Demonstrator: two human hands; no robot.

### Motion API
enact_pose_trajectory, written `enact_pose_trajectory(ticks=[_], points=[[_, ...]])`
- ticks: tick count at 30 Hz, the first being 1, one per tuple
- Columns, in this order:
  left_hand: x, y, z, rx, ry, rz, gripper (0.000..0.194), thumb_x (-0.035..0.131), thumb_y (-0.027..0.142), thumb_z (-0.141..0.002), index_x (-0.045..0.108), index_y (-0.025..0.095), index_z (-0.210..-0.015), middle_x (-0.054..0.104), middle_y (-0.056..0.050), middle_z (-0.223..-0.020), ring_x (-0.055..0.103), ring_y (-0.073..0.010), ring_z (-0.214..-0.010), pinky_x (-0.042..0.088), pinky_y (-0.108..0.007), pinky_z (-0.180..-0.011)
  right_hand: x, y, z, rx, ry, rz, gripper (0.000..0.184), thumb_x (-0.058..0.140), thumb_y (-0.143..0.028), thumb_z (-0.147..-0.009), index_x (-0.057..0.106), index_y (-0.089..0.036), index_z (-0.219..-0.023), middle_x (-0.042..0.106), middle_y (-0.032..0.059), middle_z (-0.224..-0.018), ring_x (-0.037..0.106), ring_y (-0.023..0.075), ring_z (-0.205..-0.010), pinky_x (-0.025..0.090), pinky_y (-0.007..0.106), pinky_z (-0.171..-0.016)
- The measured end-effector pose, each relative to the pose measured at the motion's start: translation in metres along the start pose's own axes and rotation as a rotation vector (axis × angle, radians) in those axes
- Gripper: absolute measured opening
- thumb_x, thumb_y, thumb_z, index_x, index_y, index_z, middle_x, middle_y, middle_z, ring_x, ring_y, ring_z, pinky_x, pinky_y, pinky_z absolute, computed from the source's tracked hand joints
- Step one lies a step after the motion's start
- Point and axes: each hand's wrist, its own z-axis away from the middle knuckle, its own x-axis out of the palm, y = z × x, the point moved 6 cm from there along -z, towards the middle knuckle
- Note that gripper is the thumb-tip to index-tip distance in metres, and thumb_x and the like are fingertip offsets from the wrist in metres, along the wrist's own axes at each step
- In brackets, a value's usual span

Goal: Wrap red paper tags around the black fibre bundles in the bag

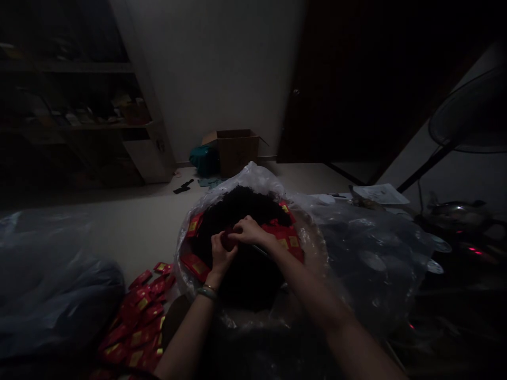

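Note:
A small dark red packet [227,240] is between my two hands, above a heap of loose black leaf-like stuff [241,203]. My left hand [222,254] is closed around the packet from the left, a bangle on its wrist. The fingers of my right hand [249,231] are pinched at the packet's upper edge; its opening is too dark to make out. The heap lies in a wide round container lined with clear plastic [184,227]. Red packets with gold labels [291,237] lie inside at the right, with another red packet [195,265] at the left. A thin bright edge shows beneath my right wrist.
Many red packets [138,311] are piled on the floor at lower left, beside a large plastic-wrapped bundle [51,290]. Clear plastic sheeting [364,253] covers a surface at right, near a white tray [381,193], a kettle [459,211] and a fan [471,116]. A cardboard box [237,153] stands by the wall.

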Motion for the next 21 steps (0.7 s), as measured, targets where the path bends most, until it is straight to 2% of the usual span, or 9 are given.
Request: enact_pose_trajectory(ticks=[2, 5, 7, 9, 10, 13, 16, 18, 21], points=[[0.001, -0.001, 0.001, -0.001, -0.009, 0.008, 0.050, 0.069, 0.021, -0.066, 0.047, 0.019, -0.111, 0.050, -0.006, -0.098, 0.055, -0.0228, -0.092, 0.049, -0.040, -0.081, 0.003, -0.003, 0.002, -0.022, -0.047, 0.045, 0.032, 0.061, -0.049, -0.078, 0.072, -0.020, -0.083, 0.068, 0.0074, -0.084, 0.053, 0.0239, -0.090, 0.041, 0.031, -0.075], [0.003, -0.003, 0.002, -0.009, -0.015, 0.009, 0.050, 0.069, 0.023, -0.067, 0.046, 0.019, -0.112, 0.049, -0.006, -0.098, 0.055, -0.0220, -0.090, 0.049, -0.039, -0.081, -0.002, -0.003, 0.004, 0.013, 0.074, 0.029, 0.027, 0.059, -0.041, -0.081, 0.070, -0.022, -0.096, 0.068, 0.0064, -0.092, 0.053, 0.0218, -0.090, 0.039, 0.031, -0.078], [0.004, -0.006, 0.003, -0.009, -0.021, 0.004, 0.052, 0.070, 0.022, -0.066, 0.046, 0.018, -0.112, 0.049, -0.006, -0.098, 0.055, -0.0220, -0.089, 0.049, -0.040, -0.080, 0.001, -0.005, 0.005, -0.001, 0.077, 0.014, 0.040, 0.065, -0.040, -0.077, 0.063, -0.023, -0.112, 0.067, 0.0073, -0.103, 0.052, 0.0236, -0.097, 0.038, 0.033, -0.083], [0.005, -0.007, 0.004, 0.000, -0.028, -0.001, 0.055, 0.071, 0.022, -0.064, 0.046, 0.018, -0.112, 0.049, -0.007, -0.098, 0.055, -0.0226, -0.089, 0.049, -0.040, -0.080, 0.011, -0.007, 0.006, -0.041, -0.009, 0.004, 0.057, 0.070, -0.041, -0.071, 0.055, -0.022, -0.123, 0.064, 0.0097, -0.112, 0.052, 0.0260, -0.105, 0.037, 0.035, -0.087], [0.006, -0.008, 0.004, 0.004, -0.031, -0.001, 0.055, 0.072, 0.022, -0.064, 0.046, 0.017, -0.113, 0.049, -0.007, -0.098, 0.055, -0.0229, -0.090, 0.049, -0.041, -0.081, 0.016, -0.007, 0.007, -0.043, -0.031, -0.007, 0.060, 0.070, -0.039, -0.072, 0.052, -0.021, -0.126, 0.063, 0.0106, -0.114, 0.053, 0.0261, -0.106, 0.037, 0.036, -0.088], [0.007, -0.009, 0.005, -0.014, -0.025, 0.021, 0.058, 0.072, 0.025, -0.065, 0.047, 0.016, -0.116, 0.050, -0.009, -0.101, 0.055, -0.0238, -0.093, 0.048, -0.041, -0.083, 0.024, 0.001, 0.006, 0.026, 0.019, -0.099, 0.048, 0.063, -0.029, -0.079, 0.050, -0.018, -0.124, 0.066, 0.0094, -0.104, 0.059, 0.0221, -0.098, 0.039, 0.034, -0.086], [0.009, -0.013, 0.003, -0.105, -0.050, 0.108, 0.069, 0.076, 0.028, -0.061, 0.046, 0.016, -0.122, 0.050, -0.012, -0.110, 0.056, -0.0237, -0.096, 0.048, -0.041, -0.084, 0.035, 0.010, 0.004, 0.027, -0.003, -0.201, 0.034, 0.065, -0.021, -0.077, 0.059, -0.017, -0.110, 0.069, 0.0065, -0.095, 0.062, 0.0191, -0.087, 0.042, 0.029, -0.078], [0.014, -0.018, 0.001, -0.212, -0.139, 0.226, 0.072, 0.077, 0.031, -0.058, 0.049, 0.017, -0.123, 0.053, -0.012, -0.115, 0.058, -0.0236, -0.098, 0.048, -0.039, -0.086, 0.041, 0.014, 0.003, -0.017, -0.043, -0.235, 0.023, 0.064, -0.017, -0.077, 0.064, -0.018, -0.100, 0.070, 0.0049, -0.094, 0.063, 0.0172, -0.085, 0.043, 0.026, -0.075], [0.024, -0.027, 0.002, -0.431, -0.314, 0.444, 0.057, 0.075, 0.039, -0.060, 0.061, 0.017, -0.111, 0.064, -0.010, -0.109, 0.061, -0.0244, -0.099, 0.047, -0.036, -0.087, 0.039, 0.023, 0.000, -0.054, -0.039, -0.273, 0.017, 0.059, -0.017, -0.080, 0.068, -0.018, -0.095, 0.070, 0.0035, -0.094, 0.063, 0.0153, -0.084, 0.044, 0.023, -0.072]])
